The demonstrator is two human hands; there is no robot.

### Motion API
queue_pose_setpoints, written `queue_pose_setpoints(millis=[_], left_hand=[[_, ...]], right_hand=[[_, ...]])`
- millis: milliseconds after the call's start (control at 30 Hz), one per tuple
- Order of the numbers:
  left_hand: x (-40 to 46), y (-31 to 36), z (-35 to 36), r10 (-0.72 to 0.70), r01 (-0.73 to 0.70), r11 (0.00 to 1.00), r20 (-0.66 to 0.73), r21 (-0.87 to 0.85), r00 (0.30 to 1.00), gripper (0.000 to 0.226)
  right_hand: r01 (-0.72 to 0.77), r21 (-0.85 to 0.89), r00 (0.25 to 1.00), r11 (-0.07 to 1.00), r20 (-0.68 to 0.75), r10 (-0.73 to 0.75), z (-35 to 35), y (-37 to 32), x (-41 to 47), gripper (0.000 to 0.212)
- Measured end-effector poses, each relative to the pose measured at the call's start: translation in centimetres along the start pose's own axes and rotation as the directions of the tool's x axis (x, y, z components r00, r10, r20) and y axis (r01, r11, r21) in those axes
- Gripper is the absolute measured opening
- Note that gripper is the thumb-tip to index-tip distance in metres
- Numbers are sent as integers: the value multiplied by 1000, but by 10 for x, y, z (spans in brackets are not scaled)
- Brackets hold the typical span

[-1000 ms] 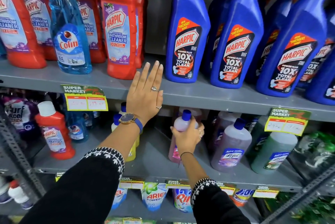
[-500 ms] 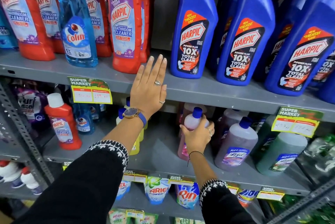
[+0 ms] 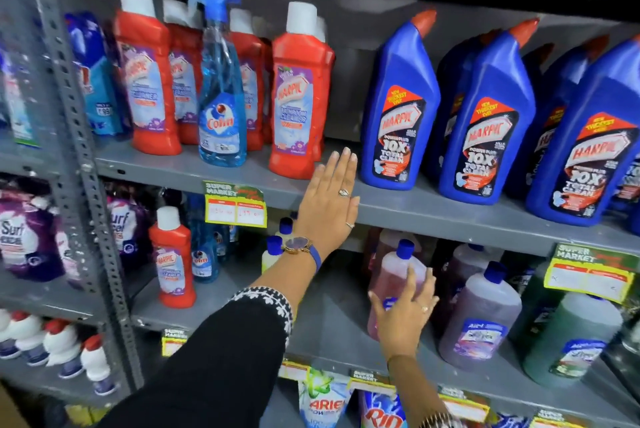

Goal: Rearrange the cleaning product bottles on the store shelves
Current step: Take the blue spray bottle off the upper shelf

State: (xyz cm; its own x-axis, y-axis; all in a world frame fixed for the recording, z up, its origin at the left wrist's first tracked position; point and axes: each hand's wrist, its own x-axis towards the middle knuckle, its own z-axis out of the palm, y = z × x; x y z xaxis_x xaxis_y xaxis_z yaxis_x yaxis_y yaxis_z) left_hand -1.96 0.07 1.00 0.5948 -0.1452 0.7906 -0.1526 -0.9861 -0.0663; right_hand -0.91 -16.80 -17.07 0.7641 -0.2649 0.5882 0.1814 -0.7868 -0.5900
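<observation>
The scene was a shop aisle of grey metal shelving — a perforated upright post [image 3: 79,164] stood at the left, and the space above the top products was dark. On the upper shelf [image 3: 433,209] stood red bathroom cleaner bottles [image 3: 298,98] with white caps, a blue glass-cleaner spray bottle [image 3: 221,108] among them, and to the right a row of blue toilet cleaner bottles [image 3: 398,108] with red spouts. A yellow and green price tag [image 3: 235,207] hung from that shelf's front edge. The left hand [image 3: 329,202] lay flat against the edge of the upper shelf, fingers straight and together, its grip open and holding nothing; a watch sat on the wrist.

Below, on the middle shelf [image 3: 329,323], the right hand [image 3: 405,313] had its fingers spread against the front of a pink bottle [image 3: 394,275] with a blue cap — touching it, the grip loose and open rather than closed around it. Just to the right stood a purple bottle [image 3: 481,316] and a green bottle [image 3: 571,334]. Further left on this shelf stood one small red bottle [image 3: 173,257]. Detergent pouches [image 3: 325,400] hung under the shelf.
</observation>
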Motion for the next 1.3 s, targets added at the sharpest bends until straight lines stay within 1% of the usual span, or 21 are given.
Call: queue_pose_setpoints(millis=[33, 100, 200, 300, 367, 467, 533, 600, 667, 733, 800, 867, 1000, 1067, 1133, 1200, 1300], left_hand=[[-1, -1, -3, -4, 4, 1000, 7, -26, 1000, 59], [-7, -3, -10, 0, 0, 996, 1, -89, 1000, 59], [-20, -20, -23, 28, -34, 991, -46, -132, 999, 59], [-26, -66, -38, 108, -118, 990, -112, -82, 988, 61], [-29, -114, -51, 131, -138, 990, -140, -34, 981, 62], [-38, -187, -69, 91, -87, 996, -164, 37, 982, 60], [-47, -235, -80, 54, -40, 996, -189, 74, 980, 60], [-53, -278, -89, -1, 23, 995, -226, 94, 974, 60], [-57, -316, -98, -56, 85, 991, -251, 104, 966, 62], [-58, -346, -103, -72, 104, 989, -268, 105, 961, 64], [-60, -370, -101, -79, 112, 987, -264, 112, 961, 64], [-64, -382, -92, -98, 126, 986, -240, 107, 966, 65], [-70, -388, -61, -173, 178, 984, -184, 13, 968, 68], [-67, -383, -49, -225, 224, 974, -230, -33, 947, 69], [-64, -384, -39, -231, 220, 973, -289, -68, 929, 70], [-63, -387, -32, -206, 191, 978, -327, -77, 922, 69], [-62, -390, -28, -187, 171, 982, -361, -78, 914, 68]], right_hand=[[65, 9, 998, 998, 13, -65, 5, -7, -13, 97], [149, 37, 984, 988, 91, -152, 19, -26, -39, 95], [200, 105, 938, 974, 266, -221, 47, -66, -73, 93], [231, 211, 887, 950, 357, -295, 76, -116, -97, 91], [247, 254, 845, 935, 416, -336, 96, -166, -113, 88], [312, 308, 807, 899, 413, -422, 121, -235, -126, 76], [327, 391, 789, 860, 387, -476, 131, -280, -130, 73], [339, 495, 797, 800, 301, -523, 136, -319, -128, 66], [396, 526, 834, 752, 136, -534, 140, -358, -123, 55], [424, 548, 864, 721, -6, -504, 140, -393, -112, 50], [447, 576, 871, 684, -106, -480, 136, -426, -98, 57], [447, 593, 884, 670, -181, -430, 127, -448, -77, 62], [411, 568, 909, 713, -316, -272, 112, -477, -27, 56], [388, 509, 905, 768, -369, -212, 108, -480, 0, 61], [317, 448, 908, 836, -399, -131, 108, -480, 21, 75], [198, 419, 918, 886, -397, -17, 110, -480, 34, 91], [38, 440, 920, 897, -365, 140, 116, -479, 40, 107]])
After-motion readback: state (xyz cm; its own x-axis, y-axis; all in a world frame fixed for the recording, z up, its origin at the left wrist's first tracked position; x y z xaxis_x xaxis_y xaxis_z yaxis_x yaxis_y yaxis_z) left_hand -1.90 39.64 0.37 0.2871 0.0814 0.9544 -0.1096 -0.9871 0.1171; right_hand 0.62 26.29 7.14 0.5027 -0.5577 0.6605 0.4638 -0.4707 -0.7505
